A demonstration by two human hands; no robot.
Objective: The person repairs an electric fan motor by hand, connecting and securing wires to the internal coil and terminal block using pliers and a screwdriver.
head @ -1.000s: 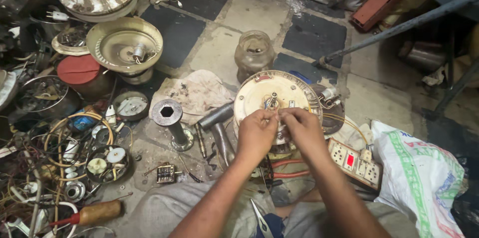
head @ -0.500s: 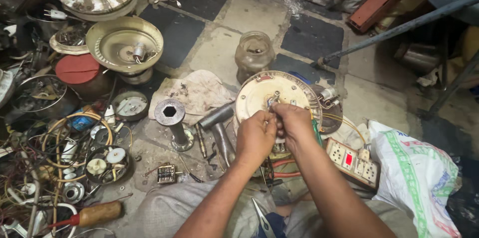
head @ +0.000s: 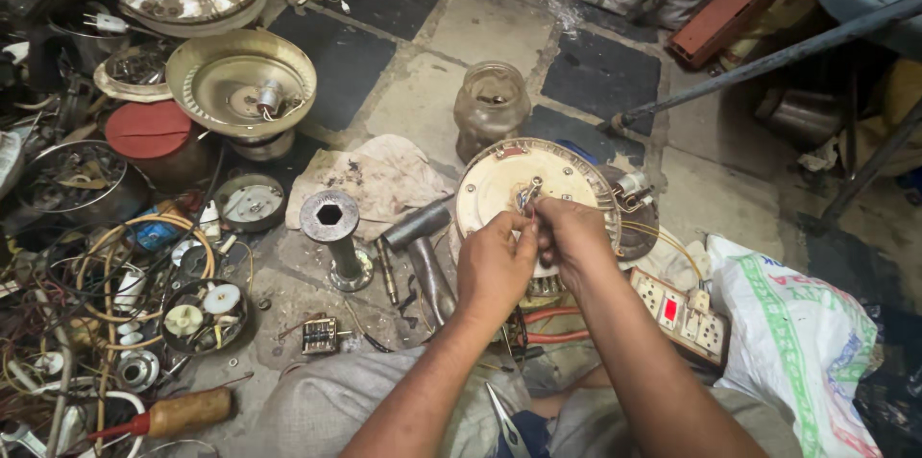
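Little change from half a second back: both hands are in the same spot over the motor disc (head: 538, 191), the fingers just closer together at its centre, and nothing else on the floor has shifted. Left hand (head: 495, 264) has thumb and forefinger pinched on the thin wires (head: 526, 197) sprouting from the hub; right hand (head: 573, 239) is curled, fingertips pinching the same bundle from the other side. The disc is round, cream-painted metal with a ribbed rim, tilted up toward the person, sitting on the floor just in front of the knees, between a hammer (head: 423, 252) and a white socket strip (head: 684, 312). The hammer head is dull grey steel, lying just left of the disc. Further left stands a steel socket tool (head: 332, 237), with a cylindrical stem and a hex hole on top, on a stained rag (head: 379, 180). Behind the disc is a cloudy glass jar (head: 491, 105). Up left sits a brass-coloured fan bowl (head: 240, 84), shiny and dished, and a red lid (head: 148, 129) beside it. A wooden-handled tool (head: 173, 414) lies bottom left among tangled wire. A woven plastic sack (head: 802, 352) is on the right.
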